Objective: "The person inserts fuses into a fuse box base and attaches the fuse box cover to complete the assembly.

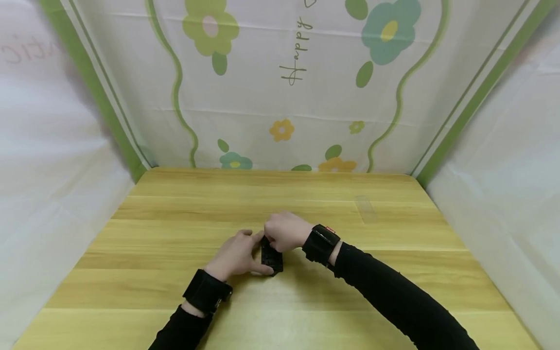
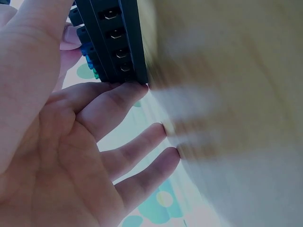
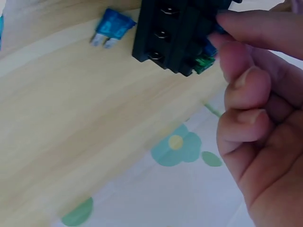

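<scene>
A black fuse box stands on the wooden table, with metal terminals along its side. My left hand grips it by its two ends, thumb at the near one and fingers at the far one. Blue and green blade fuses sit in its slots in the right wrist view. At the row of slots, my right hand pinches a blue blade fuse, mostly covered by the thumb and forefinger; its other fingers are curled. Another blue blade fuse lies loose on the table beside the box.
The wooden table reaches back to a white cloth with printed flowers. More white cloth hangs along the left and right sides. A clear strip lies flat at the back right.
</scene>
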A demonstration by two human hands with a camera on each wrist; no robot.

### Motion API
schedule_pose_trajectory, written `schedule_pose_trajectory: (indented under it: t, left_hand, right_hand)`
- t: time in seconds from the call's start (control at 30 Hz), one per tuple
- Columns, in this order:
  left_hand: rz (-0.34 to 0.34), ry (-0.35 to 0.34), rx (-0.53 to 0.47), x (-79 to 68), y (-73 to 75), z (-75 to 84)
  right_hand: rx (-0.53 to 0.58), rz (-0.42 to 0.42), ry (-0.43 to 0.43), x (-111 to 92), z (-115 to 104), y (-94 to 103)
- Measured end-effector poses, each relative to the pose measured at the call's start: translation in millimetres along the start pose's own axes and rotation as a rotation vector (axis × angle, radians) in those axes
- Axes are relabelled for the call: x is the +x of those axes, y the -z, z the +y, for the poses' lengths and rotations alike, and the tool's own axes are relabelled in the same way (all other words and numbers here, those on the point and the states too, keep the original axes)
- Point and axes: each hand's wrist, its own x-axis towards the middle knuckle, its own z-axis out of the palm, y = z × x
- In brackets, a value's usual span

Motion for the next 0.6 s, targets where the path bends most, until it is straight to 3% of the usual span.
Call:
schedule_pose_trajectory:
  t: [0.17, 0.6]
  left_hand:
    - [-0.005, 0.003, -0.017, -0.5, 0.5, 0.8]
    - [-0.002, -0.008, -0.021, 1.3, -1.5, -1.0]
  right_hand:
    - [-0.045, 0.039, 0.004, -1.5, -2.5, -1.9]
    - [-0.007, 0.169, -0.053, -9.0, -0.9, -14.1]
